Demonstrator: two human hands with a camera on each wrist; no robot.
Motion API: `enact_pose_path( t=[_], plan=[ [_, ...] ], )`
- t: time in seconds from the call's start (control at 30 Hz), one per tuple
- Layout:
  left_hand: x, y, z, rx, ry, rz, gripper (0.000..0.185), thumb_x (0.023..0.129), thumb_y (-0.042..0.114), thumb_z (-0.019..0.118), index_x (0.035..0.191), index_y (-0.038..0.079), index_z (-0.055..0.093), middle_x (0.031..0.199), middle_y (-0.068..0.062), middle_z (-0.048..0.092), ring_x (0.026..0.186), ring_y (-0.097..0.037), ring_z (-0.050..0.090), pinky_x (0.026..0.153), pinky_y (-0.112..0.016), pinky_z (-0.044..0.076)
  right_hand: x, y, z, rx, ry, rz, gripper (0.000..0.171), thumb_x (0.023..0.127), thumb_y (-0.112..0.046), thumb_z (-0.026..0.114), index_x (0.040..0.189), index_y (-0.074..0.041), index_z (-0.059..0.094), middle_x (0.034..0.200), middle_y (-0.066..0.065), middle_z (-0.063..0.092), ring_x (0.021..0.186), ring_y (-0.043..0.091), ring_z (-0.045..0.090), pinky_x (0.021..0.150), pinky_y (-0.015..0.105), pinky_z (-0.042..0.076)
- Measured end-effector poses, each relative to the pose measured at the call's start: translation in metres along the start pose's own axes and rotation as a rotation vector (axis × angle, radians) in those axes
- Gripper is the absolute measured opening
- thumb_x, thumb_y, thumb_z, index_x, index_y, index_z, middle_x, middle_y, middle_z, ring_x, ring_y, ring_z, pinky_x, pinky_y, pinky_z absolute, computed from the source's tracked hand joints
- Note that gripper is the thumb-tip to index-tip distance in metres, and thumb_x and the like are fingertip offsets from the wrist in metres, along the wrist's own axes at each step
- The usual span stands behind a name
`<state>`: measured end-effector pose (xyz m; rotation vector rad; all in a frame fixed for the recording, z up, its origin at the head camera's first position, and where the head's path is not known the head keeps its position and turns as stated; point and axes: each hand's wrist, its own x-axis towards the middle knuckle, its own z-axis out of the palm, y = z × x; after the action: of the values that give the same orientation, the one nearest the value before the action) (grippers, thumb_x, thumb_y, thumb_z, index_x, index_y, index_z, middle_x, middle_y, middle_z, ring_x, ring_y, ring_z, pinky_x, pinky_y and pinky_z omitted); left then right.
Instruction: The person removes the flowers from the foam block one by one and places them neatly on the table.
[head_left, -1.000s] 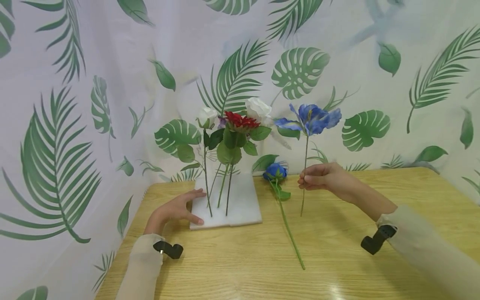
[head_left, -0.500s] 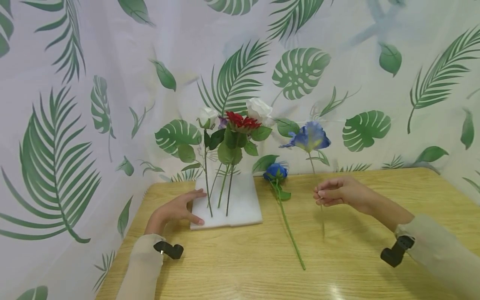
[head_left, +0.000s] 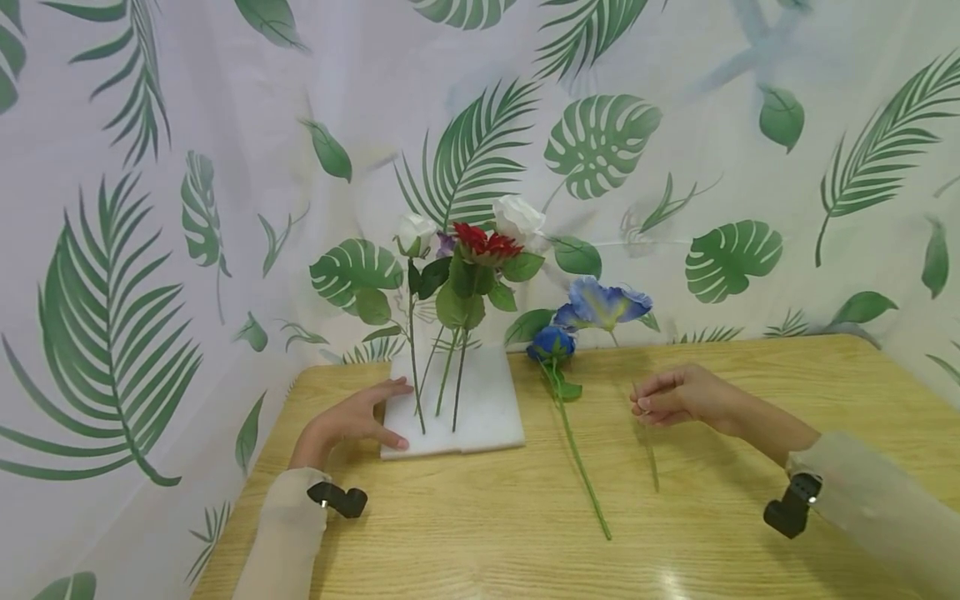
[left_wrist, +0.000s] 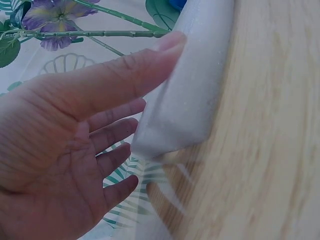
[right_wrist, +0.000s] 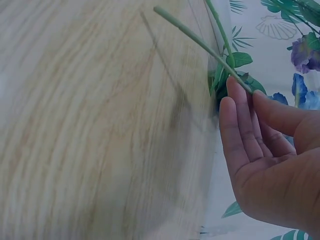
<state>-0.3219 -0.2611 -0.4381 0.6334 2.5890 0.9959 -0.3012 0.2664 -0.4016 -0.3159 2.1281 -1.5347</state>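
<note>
My right hand [head_left: 686, 396] pinches the thin stem of a blue iris [head_left: 600, 304] between thumb and fingertips. The iris leans to the left, its bloom near the wall and its stem end [right_wrist: 175, 22] slanting down above the table. My left hand [head_left: 352, 417] rests at the left side of a white foam block [head_left: 491, 408], fingers spread, with the thumb on its front part. Upright in the foam stand a white rose [head_left: 415, 233], a red flower [head_left: 483, 243], another white rose [head_left: 519, 218] and a purple flower [left_wrist: 60, 20], partly hidden in the head view.
A blue rose [head_left: 552, 343] on a green stem lies on the wooden table [head_left: 510, 517], between the foam and my right hand. The iris bloom overlaps it in the head view. Behind the table hangs a leaf-print cloth [head_left: 750, 183].
My right hand has moved right and slightly down with the iris. The iris has gone from upright to leaning left, its bloom sinking towards the blue rose. My left hand stays still.
</note>
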Motion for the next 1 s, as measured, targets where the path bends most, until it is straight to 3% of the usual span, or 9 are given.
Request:
enact_pose_path(
  t=[0.4, 1.0],
  plan=[
    [0.000, 0.001, 0.000, 0.005, 0.003, 0.007, 0.094, 0.075, 0.024, 0.091, 0.154, 0.006, 0.043, 0.169, -0.018, 0.021, 0.158, -0.042, 0.012, 0.126, -0.061, 0.015, 0.005, 0.013, -0.003, 0.024, -0.027, 0.044, 0.036, 0.100, -0.011, 0.065, 0.127, 0.012, 0.061, 0.105, 0.004, 0.077, 0.095, 0.016, 0.076, 0.086, 0.034, 0.063],
    [-0.002, 0.004, 0.000, 0.006, 0.004, -0.022, 0.095, 0.077, 0.025, 0.091, 0.156, 0.010, 0.041, 0.170, -0.015, 0.019, 0.158, -0.042, 0.010, 0.125, -0.065, 0.013, 0.013, 0.019, 0.005, -0.053, -0.050, 0.036, 0.043, 0.098, -0.010, 0.067, 0.130, 0.018, 0.058, 0.108, 0.016, 0.077, 0.091, 0.019, 0.078, 0.081, 0.035, 0.064]
  ],
)
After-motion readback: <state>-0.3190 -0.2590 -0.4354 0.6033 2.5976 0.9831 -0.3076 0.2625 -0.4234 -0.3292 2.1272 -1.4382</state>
